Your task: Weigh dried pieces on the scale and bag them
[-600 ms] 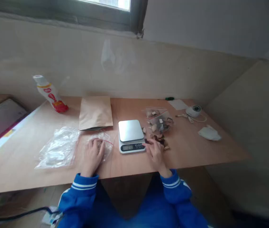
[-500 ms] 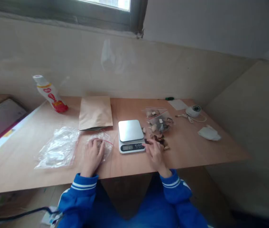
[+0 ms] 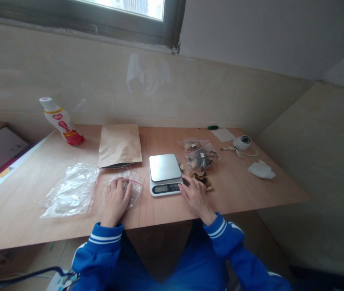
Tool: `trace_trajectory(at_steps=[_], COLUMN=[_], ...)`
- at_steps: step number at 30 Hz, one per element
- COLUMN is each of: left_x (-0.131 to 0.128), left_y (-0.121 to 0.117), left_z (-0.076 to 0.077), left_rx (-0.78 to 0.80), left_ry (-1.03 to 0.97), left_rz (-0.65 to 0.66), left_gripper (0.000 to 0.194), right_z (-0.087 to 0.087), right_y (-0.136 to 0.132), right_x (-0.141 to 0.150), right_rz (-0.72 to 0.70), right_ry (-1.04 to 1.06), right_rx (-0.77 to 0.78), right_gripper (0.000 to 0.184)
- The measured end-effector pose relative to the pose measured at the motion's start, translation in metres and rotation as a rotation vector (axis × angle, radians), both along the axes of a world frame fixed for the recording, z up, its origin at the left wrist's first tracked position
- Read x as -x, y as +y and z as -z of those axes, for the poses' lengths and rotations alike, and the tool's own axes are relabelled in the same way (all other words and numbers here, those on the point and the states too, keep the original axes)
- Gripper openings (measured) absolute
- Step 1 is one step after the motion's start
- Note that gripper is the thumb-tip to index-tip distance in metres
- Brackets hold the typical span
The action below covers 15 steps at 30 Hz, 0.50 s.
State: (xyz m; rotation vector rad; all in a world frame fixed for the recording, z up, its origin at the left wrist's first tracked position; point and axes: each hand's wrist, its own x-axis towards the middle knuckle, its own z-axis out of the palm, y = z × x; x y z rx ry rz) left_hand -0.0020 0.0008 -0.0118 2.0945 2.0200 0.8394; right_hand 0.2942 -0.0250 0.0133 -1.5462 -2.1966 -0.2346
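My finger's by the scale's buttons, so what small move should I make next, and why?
Probably a light press with your right hand, to zero the scale: its fingertip is already at the buttons, the metal plate is bare, and the display is too blurred to confirm zero.

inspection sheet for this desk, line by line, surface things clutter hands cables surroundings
surface: wooden tabletop, no spilled liquid seen
things: digital scale with bare pan, display lit but digits unclear; small clear bag; loose dried pieces right of the scale
clutter: bottle, kraft pouch, large clear bag, two filled bags behind the loose pieces, crumpled white item
hands: left hand on the small clear bag; right hand at the scale's buttons, neither lifting anything
cables: white cable by a round device; dark cable low at left
surroundings: window above, walls behind and at right
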Motion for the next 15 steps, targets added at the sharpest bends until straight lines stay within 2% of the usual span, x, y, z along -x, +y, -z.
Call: trace_trajectory(at_steps=[4, 7, 10, 15], left_x=[-0.001, -0.002, -0.002, -0.001], left_y=[0.000, 0.000, 0.000, 0.000], left_z=[-0.002, -0.003, -0.003, -0.004], left_rx=[0.000, -0.006, -0.021, -0.008], left_ry=[-0.002, -0.002, -0.022, -0.053], left_rz=[-0.009, -0.014, -0.014, -0.012], left_gripper=[0.035, 0.035, 0.034, 0.036], right_z=[-0.004, -0.009, -0.013, -0.012], right_y=[0.002, 0.017, 0.043, 0.085], right_x=[-0.006, -0.014, -0.024, -0.030], right_rz=[0.064, 0.089, 0.035, -0.031], right_ry=[0.218, 0.329, 0.281, 0.071], right_rx=[-0.021, 0.016, 0.129, 0.339], right_gripper=[0.032, 0.031, 0.033, 0.043])
